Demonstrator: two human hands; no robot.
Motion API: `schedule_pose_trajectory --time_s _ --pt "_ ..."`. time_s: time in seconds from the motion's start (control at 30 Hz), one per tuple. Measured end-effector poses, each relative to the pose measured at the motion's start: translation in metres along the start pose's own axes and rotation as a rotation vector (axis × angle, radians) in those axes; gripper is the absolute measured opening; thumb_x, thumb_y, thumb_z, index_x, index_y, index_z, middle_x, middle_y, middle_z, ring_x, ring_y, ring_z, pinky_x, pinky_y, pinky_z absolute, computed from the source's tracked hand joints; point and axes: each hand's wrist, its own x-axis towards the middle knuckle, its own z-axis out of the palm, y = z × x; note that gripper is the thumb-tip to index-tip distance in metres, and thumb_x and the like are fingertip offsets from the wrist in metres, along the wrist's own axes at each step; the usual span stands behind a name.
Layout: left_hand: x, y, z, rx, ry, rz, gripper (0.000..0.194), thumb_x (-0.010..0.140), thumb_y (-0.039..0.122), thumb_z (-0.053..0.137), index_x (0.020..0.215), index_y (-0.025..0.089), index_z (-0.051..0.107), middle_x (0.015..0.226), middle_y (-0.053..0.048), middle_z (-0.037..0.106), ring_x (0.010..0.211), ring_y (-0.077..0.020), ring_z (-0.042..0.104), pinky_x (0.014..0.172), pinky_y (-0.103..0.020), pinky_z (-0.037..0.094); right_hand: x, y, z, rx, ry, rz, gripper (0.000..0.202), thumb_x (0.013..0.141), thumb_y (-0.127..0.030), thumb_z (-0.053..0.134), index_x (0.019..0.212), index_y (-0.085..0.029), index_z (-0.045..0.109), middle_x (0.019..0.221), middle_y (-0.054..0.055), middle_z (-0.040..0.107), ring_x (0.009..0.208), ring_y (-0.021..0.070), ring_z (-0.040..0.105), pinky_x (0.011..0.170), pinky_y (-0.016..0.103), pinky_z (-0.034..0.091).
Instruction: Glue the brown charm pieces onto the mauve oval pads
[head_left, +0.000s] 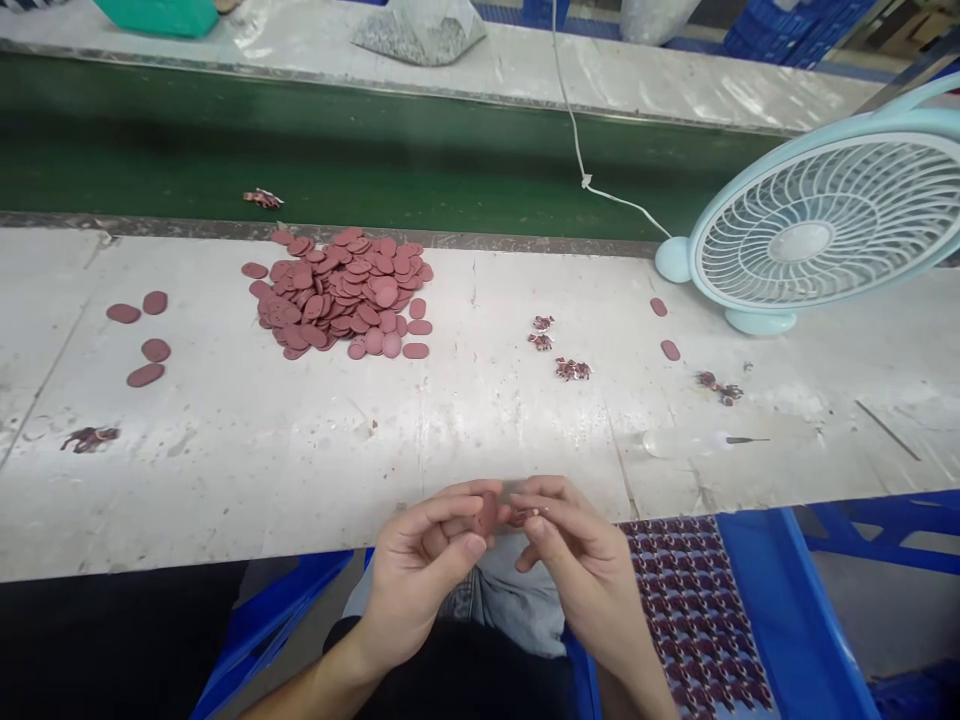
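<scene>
At the bench's front edge, my left hand [427,570] pinches a reddish-brown oval disc [486,513] between thumb and fingers. Close beside it, my right hand [581,560] grips a small brown and white figure [527,516], partly covered by the fingertips. A large pile of similar discs [337,290] lies at the back of the white bench [480,430], left of centre. Several loose discs [155,350] rest at the left, and two more [670,350] near the fan. Small figures [573,369] lie right of centre, with others [727,393] farther right.
A pale blue fan [802,240] stands at the back right, its white cord [574,130] crossing the green channel [480,170]. A clear tube with a thin tip [682,442] lies at right. A blue tray [795,600] of figures [697,600] sits below the bench edge.
</scene>
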Motion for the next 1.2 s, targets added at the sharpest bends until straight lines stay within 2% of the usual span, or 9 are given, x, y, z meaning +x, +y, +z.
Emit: schedule_pose_trajectory --time_s 0.13,0.3,0.5,0.63,0.73,0.9,1.03,1.2 --pt "0.0 -0.001 -0.004 -0.007 -0.024 -0.057 0.023 0.086 0.014 0.073 0.105 0.027 0.077 0.123 -0.005 0.075 0.109 -0.0245 0.072 0.081 -0.027 0.061 -0.004 -0.009 -0.006 -0.009 0.02 -0.006 0.022 0.09 -0.021 0.071 0.107 -0.033 0.077 0.089 0.0 0.068 0.064 0.0105 0.066 0.055 0.021 0.06" --pt "0.001 -0.001 -0.001 -0.029 -0.04 -0.077 0.02 0.085 0.011 0.074 0.099 0.024 0.076 0.12 -0.005 0.077 0.104 -0.0192 0.073 0.088 -0.027 0.059 -0.01 -0.022 0.0 -0.161 -0.053 -0.018 0.026 0.093 -0.023 0.066 0.115 -0.035 0.075 0.114 0.004 0.071 0.085 0.018 0.071 0.065 0.027 0.064" --pt "0.001 0.002 0.0 -0.003 -0.086 -0.081 0.014 0.083 0.009 0.075 0.087 0.022 0.078 0.114 -0.004 0.078 0.097 -0.0182 0.074 0.087 -0.027 0.06 -0.01 -0.03 0.0 -0.325 -0.112 -0.012 0.026 0.093 -0.025 0.067 0.117 -0.033 0.074 0.105 0.004 0.073 0.081 0.018 0.069 0.067 0.028 0.061" --pt "0.003 -0.001 -0.002 0.017 -0.116 -0.06 0.014 0.083 0.007 0.075 0.086 0.021 0.078 0.115 -0.006 0.078 0.099 -0.0207 0.074 0.088 -0.03 0.06 -0.008 -0.031 -0.002 -0.355 -0.139 -0.007 0.027 0.093 -0.025 0.066 0.118 -0.032 0.074 0.113 0.005 0.072 0.09 0.0196 0.069 0.073 0.029 0.061" --pt "0.003 -0.003 -0.001 0.015 -0.127 -0.036 0.016 0.084 0.007 0.074 0.086 0.022 0.079 0.114 -0.006 0.078 0.1 -0.0213 0.075 0.089 -0.031 0.061 -0.007 -0.03 -0.002 -0.349 -0.146 -0.02 0.029 0.093 -0.024 0.067 0.12 -0.032 0.073 0.114 0.006 0.071 0.094 0.0198 0.069 0.076 0.029 0.061" --pt "0.006 -0.004 -0.001 0.024 -0.121 -0.016 0.018 0.086 0.008 0.072 0.085 0.023 0.081 0.111 -0.005 0.079 0.103 -0.0226 0.074 0.091 -0.033 0.061 -0.004 -0.027 0.001 -0.239 -0.12 -0.011 0.023 0.093 -0.025 0.068 0.114 -0.031 0.075 0.102 0.004 0.072 0.084 0.0163 0.068 0.071 0.027 0.06" --pt "0.006 -0.007 -0.002 0.033 -0.084 -0.019 0.02 0.085 0.007 0.073 0.087 0.025 0.081 0.114 -0.004 0.079 0.103 -0.0217 0.074 0.091 -0.032 0.061 -0.001 -0.025 0.002 -0.137 -0.114 0.025 0.019 0.094 -0.026 0.068 0.111 -0.03 0.076 0.092 0.002 0.071 0.081 0.0134 0.067 0.073 0.024 0.059" --pt "0.002 -0.011 0.001 0.04 -0.041 -0.022 0.016 0.084 0.009 0.074 0.084 0.024 0.081 0.111 -0.004 0.079 0.111 -0.0254 0.072 0.092 -0.034 0.061 0.0 -0.022 0.003 -0.1 -0.093 0.04 0.019 0.094 -0.026 0.068 0.11 -0.03 0.077 0.093 0.002 0.072 0.081 0.0124 0.068 0.072 0.023 0.06"
